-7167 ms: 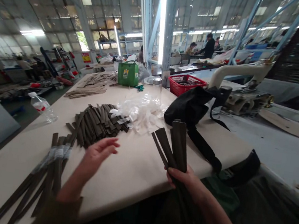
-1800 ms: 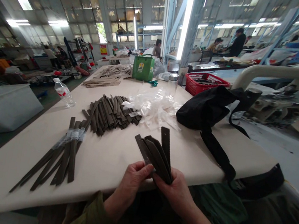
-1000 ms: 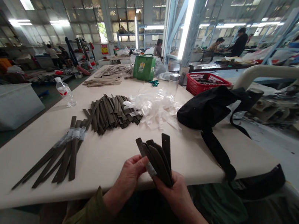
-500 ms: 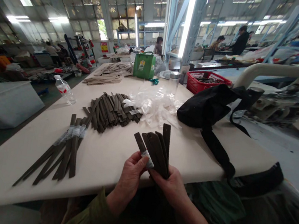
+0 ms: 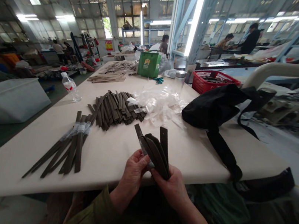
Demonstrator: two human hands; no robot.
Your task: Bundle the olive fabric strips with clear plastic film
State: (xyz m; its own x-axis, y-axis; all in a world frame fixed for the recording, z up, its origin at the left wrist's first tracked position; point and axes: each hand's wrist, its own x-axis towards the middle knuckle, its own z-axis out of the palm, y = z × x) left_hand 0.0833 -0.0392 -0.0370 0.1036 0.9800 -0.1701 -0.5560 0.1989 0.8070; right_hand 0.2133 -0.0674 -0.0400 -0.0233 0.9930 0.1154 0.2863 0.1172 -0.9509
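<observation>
Several dark brown-grey fabric strips (image 5: 157,151) fan out above the table's front edge, with my right hand (image 5: 172,186) closed round their lower part. My left hand (image 5: 132,175) pinches a strip wrapped in clear plastic (image 5: 149,163) at the left side of that bunch. Fingers and thumbs of both hands lie close together there. To the left, a few similar strips with plastic bands (image 5: 78,128) rest crossed over each other on the table. Beyond them is a large pile of loose strips (image 5: 114,110). Crumpled clear plastic pieces (image 5: 162,104) lie right of the pile.
On the pale table (image 5: 112,151) stand a plastic bottle (image 5: 70,87), a green bag (image 5: 149,64), a clear jar (image 5: 179,81) and a red basket (image 5: 213,80). A black bag (image 5: 212,106) trails its strap over the right edge. Co-workers are in the background.
The plastic-wrapped strip in my left hand has shifted inward against the bunch and is now partly covered by it. The whole view has turned slightly left.
</observation>
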